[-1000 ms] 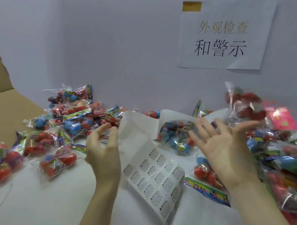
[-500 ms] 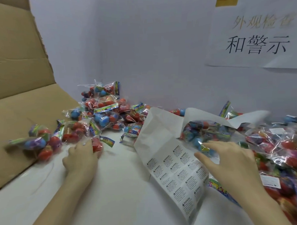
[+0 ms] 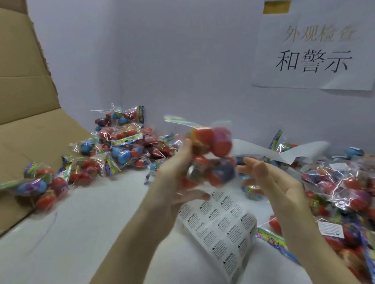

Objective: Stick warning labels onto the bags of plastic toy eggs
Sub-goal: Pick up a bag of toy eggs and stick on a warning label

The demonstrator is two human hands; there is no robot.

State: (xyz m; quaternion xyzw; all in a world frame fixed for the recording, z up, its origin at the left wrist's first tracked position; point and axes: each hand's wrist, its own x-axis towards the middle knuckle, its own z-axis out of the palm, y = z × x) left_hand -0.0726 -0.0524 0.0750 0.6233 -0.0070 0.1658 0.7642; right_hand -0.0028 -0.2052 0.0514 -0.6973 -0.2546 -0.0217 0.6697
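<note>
**Bag of eggs held up above the label sheet**

Head view: the left hand [image 3: 175, 182] grips a clear bag of toy eggs [image 3: 210, 156], fingers behind it and thumb curled under its lower edge. The bag is lifted off the table, blurred, with red, blue and yellow eggs showing through the film. The right hand [image 3: 275, 181] is just beside the bag's right side, palm turned inward and fingers relaxed; its fingertips are near the bag, but whether they touch cannot be told.

Under both hands lies the label sheet [image 3: 223, 227], a white strip printed with rows of small warning labels, curling up at its near end. It rests on the white table [image 3: 79, 241].

A heap of bags [image 3: 123, 144] lies at the back left, partly on a brown cardboard flap [image 3: 21, 105]. A second heap [image 3: 354, 191] fills the right side; some bags there bear a white sticker [image 3: 331, 232]. On the wall hangs a paper sign [image 3: 315, 52] with Chinese characters.
</note>
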